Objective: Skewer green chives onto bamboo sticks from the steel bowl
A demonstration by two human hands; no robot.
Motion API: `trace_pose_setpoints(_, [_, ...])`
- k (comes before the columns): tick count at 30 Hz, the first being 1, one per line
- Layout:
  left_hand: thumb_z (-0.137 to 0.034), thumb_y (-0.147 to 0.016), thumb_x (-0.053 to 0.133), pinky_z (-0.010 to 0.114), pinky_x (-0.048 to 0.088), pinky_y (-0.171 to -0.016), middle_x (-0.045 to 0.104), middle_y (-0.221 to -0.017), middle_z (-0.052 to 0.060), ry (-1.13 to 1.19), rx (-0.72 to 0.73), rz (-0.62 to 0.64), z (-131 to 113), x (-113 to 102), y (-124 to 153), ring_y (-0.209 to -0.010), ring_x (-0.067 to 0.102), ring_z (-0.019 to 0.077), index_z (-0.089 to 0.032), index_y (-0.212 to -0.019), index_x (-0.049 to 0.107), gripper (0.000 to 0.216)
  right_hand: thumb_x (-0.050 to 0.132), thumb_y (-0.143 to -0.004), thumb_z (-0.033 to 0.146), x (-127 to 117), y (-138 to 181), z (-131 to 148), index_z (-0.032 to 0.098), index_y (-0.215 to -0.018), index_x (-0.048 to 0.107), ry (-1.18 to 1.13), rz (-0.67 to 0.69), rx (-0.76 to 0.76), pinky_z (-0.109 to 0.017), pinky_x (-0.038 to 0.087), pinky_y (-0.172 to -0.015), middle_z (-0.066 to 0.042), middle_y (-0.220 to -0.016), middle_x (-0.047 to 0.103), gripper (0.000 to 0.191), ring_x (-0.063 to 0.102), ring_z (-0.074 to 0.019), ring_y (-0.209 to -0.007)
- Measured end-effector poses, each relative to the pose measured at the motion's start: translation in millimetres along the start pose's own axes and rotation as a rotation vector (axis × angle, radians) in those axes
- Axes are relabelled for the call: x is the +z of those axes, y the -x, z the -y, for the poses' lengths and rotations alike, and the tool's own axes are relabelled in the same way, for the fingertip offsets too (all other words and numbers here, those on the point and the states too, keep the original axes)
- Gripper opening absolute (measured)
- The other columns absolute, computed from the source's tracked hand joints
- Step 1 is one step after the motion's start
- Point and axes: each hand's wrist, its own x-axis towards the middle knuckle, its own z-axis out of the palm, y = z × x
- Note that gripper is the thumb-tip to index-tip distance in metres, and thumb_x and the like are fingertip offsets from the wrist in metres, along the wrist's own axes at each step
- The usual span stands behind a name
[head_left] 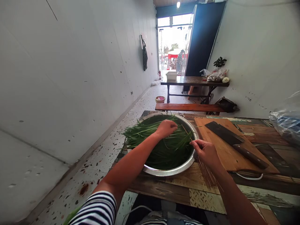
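Observation:
A wide metal basin [174,172] holds a heap of long green garlic chives [145,131], many of them hanging over its left rim. Above the chives is my left hand [166,128], its fingers curled together; what they hold, if anything, is hidden. My right hand [207,151] pinches a thin wooden skewer [186,132] at the basin's right rim. The skewer slants up and left across the leaves, and some chive ends lie beside it. Under my right forearm, a bundle of more skewers [207,175] rests on the table.
Right of the basin, a cleaver [225,134] lies on a wooden cutting board [206,128]. A clear plastic bag [287,122] sits at the table's right edge. Beyond are a bench [187,107] and another table [194,82] with a white tub [172,75]. A wall runs along the left.

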Motion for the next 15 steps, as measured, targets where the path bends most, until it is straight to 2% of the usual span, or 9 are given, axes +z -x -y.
trace_pose_setpoints(7, [-0.025,-0.079,0.064,0.022,0.050,-0.075,0.075,-0.084,0.000,0.123,-0.010,-0.051,-2.1,9.0,-0.5,-0.079,0.067,0.0133,-0.019,-0.089,0.076,0.017,0.047,-0.082,0.052,-0.1,0.8,-0.3,0.017,-0.076,0.072,0.010,-0.006,-0.032,-0.025,0.036,-0.052,-0.004,-0.061,0.067,0.044,0.057,-0.0154,-0.055])
trace_pose_setpoints(15, [-0.023,-0.080,0.064,0.023,0.052,-0.081,0.075,-0.088,0.000,0.166,0.006,-0.073,-6.0,8.1,0.9,-0.083,0.068,0.0142,-0.020,-0.089,0.076,0.016,0.047,-0.081,0.050,-1.0,1.0,1.7,0.018,-0.076,0.072,0.002,0.012,-0.035,-0.027,0.039,-0.056,-0.005,-0.069,0.071,0.041,0.061,-0.0179,-0.061])
